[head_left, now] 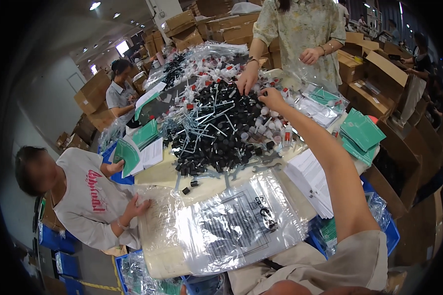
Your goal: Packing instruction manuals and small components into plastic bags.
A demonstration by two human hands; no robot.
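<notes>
My right arm reaches across the table, and my right hand (273,100) is at the far edge of a heap of black plastic caps (216,142). Its fingers are bent together in a pinch; what is between them is too small to make out. Of my left hand only a sliver of skin shows at the lower edge, beside a large clear plastic bag (241,221) with black print. The bag lies flat in front of me. L-shaped metal hex keys (202,118) lie over the caps, with flat open-ended wrenches (238,169) along the near side.
A co-worker's hand (247,79) dips into the heap close to mine. At left, another person holds a green booklet (126,156). Small clear bottles (287,135), white papers (307,179) and green booklets (362,132) lie to the right. Blue bins (393,236) and cardboard boxes (374,93) surround the table.
</notes>
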